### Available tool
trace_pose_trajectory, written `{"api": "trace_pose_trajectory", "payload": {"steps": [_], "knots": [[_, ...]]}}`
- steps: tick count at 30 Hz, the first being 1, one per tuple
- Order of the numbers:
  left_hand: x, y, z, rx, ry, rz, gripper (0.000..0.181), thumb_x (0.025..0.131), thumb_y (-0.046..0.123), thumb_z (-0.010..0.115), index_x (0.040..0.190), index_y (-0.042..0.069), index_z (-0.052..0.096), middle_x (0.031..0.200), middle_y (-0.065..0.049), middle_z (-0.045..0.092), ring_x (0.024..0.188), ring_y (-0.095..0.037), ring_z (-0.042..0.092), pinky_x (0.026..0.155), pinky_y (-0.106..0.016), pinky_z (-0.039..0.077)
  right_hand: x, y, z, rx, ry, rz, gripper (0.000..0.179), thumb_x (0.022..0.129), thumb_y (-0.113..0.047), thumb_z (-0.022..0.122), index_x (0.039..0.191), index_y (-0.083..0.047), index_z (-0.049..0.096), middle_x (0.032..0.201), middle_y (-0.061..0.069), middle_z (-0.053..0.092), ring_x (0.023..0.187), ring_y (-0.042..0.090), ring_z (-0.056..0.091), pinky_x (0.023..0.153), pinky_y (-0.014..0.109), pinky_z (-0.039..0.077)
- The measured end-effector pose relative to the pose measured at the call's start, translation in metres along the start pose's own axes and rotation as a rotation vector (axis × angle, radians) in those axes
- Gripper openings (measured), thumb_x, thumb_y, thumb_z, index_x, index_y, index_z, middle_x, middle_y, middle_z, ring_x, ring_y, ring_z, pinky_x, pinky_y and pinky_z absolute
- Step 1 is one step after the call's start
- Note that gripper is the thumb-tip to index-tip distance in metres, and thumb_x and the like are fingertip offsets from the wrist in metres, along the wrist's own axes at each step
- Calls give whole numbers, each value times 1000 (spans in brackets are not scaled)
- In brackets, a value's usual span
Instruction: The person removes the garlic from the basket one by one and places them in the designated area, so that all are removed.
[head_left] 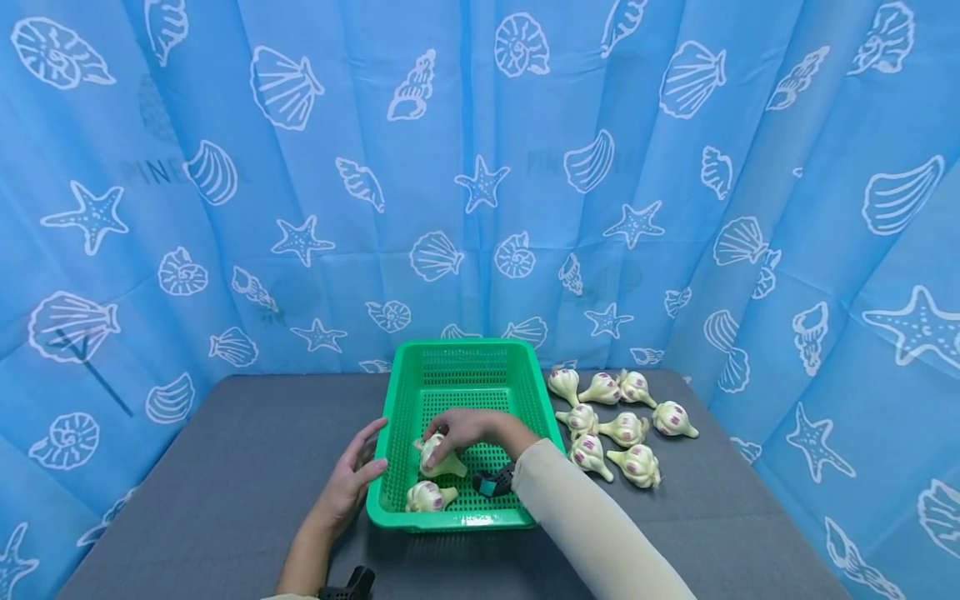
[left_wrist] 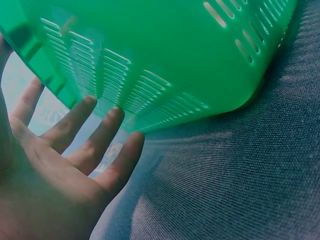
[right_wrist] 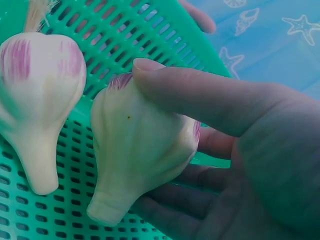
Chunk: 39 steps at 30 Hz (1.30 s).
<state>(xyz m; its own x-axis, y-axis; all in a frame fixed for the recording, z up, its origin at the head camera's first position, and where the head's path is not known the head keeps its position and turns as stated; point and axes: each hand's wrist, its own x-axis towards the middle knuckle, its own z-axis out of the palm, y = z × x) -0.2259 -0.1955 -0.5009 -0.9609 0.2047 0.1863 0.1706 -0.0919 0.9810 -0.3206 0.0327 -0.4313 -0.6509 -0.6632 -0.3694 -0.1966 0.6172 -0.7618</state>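
Note:
A green plastic basket (head_left: 537,392) with slotted walls stands mid-table. Inside it my right hand (head_left: 468,427) grips a garlic bulb (head_left: 442,457), thumb on one side and fingers curled beneath, as the right wrist view shows with the held garlic bulb (right_wrist: 140,135). A second garlic bulb (head_left: 426,497) lies in the basket's near left corner, beside the held one. My left hand (head_left: 351,482) is at the basket's left side, its thumb and a finger at the rim. In the left wrist view the left hand's fingers (left_wrist: 95,145) are spread and fairly straight along the slotted wall.
Several more garlic bulbs (head_left: 588,455) lie loosely grouped on the grey table to the right of the basket, near my right sleeve (head_left: 585,525). A blue curtain (head_left: 480,208) printed with shells and starfish surrounds the table at the back and sides.

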Motion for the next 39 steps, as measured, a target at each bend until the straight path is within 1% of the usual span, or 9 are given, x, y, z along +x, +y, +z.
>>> {"api": "trace_pose_trajectory", "payload": {"steps": [5, 8, 13, 19, 24, 29, 33, 39], "knots": [[0, -1, 0, -4, 3, 1, 62, 97, 8, 52, 153, 11, 26, 150, -27, 28, 133, -43, 32, 90, -32, 46, -7, -1, -6, 5, 29, -21, 46, 81, -23, 81, 121, -11, 62, 105, 2, 59, 94, 17, 59, 84, 41, 50], [0, -1, 0, -3, 1, 4, 62, 97, 8, 52, 153, 11, 26, 150, -27, 27, 133, -43, 32, 90, -31, 46, -12, -2, -12, 0, 57, -40, 45, 82, -22, 80, 121, -11, 62, 105, 3, 59, 94, 17, 58, 86, 44, 49], [0, -2, -1, -6, -3, 12, 62, 97, 7, 51, 153, 10, 25, 150, -28, 27, 132, -43, 32, 89, -30, 47, -21, -3, -22, -22, 114, -85, 44, 83, -25, 79, 121, -14, 61, 107, 0, 57, 95, 17, 56, 87, 44, 47], [1, -3, -1, -18, -12, 27, 62, 97, 6, 50, 153, 9, 24, 150, -28, 27, 132, -42, 32, 90, -30, 47, -30, -3, -32, 45, 160, -141, 43, 83, -22, 79, 120, -13, 61, 106, 5, 56, 89, 20, 57, 84, 49, 47], [1, -4, -1, -7, -10, 20, 62, 97, 7, 51, 153, 9, 25, 150, -28, 27, 132, -43, 32, 90, -30, 47, -38, -2, -37, 89, 178, -176, 44, 84, -20, 78, 123, -10, 61, 106, 9, 56, 88, 22, 57, 76, 42, 49], [0, -5, -1, -6, -11, 24, 62, 97, 7, 51, 153, 11, 25, 150, -27, 27, 133, -42, 32, 90, -32, 47, -49, 1, -41, 108, 190, -199, 44, 86, -20, 75, 126, -7, 60, 108, 9, 58, 89, 21, 57, 74, 37, 50], [-1, -4, 0, 11, -15, 34, 61, 98, 8, 50, 153, 10, 25, 151, -27, 26, 133, -43, 32, 90, -32, 47, -58, 4, -45, 107, 202, -235, 45, 87, -18, 73, 127, -5, 58, 110, 9, 58, 90, 21, 57, 74, 37, 50], [-1, -3, 0, 14, -20, 46, 61, 98, 7, 49, 154, 10, 24, 151, -27, 25, 134, -43, 30, 91, -31, 46, -71, 5, -49, 110, 251, -305, 43, 87, -13, 74, 125, -2, 57, 109, 11, 57, 88, 21, 57, 74, 39, 50]]}}
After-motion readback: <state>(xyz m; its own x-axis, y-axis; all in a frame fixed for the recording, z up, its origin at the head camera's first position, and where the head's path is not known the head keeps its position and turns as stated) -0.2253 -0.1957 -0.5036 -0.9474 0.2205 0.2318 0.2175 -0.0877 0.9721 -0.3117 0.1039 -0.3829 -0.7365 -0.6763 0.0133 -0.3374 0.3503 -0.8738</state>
